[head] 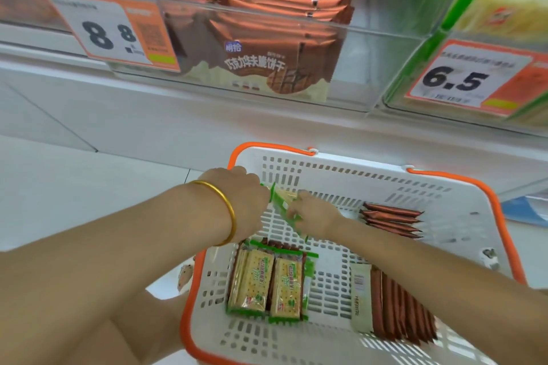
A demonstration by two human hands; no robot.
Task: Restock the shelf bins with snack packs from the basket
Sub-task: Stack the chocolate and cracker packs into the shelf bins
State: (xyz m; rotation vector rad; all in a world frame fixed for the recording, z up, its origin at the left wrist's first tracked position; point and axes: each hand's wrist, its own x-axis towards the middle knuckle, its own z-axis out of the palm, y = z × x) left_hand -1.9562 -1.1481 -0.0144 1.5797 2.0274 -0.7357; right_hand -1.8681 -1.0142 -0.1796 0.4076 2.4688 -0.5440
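Two hands are down in the white basket (462,201) with the orange rim, middle of the frame, both on one green cracker pack (283,206). The left hand (244,195), gold bangle (226,207) on the wrist, has its fingers curled over the pack's upper end. The right hand (315,218) pinches the lower end. More green packs (265,281) lie flat at the basket's lower centre, and brown packs (391,220) sit along its right side. Up top there's a clear shelf bin (379,47) stuffed with brown wafers. An 8.8 price tag (109,32) hangs upper left and a 6.5 tag (462,80) is at the right.
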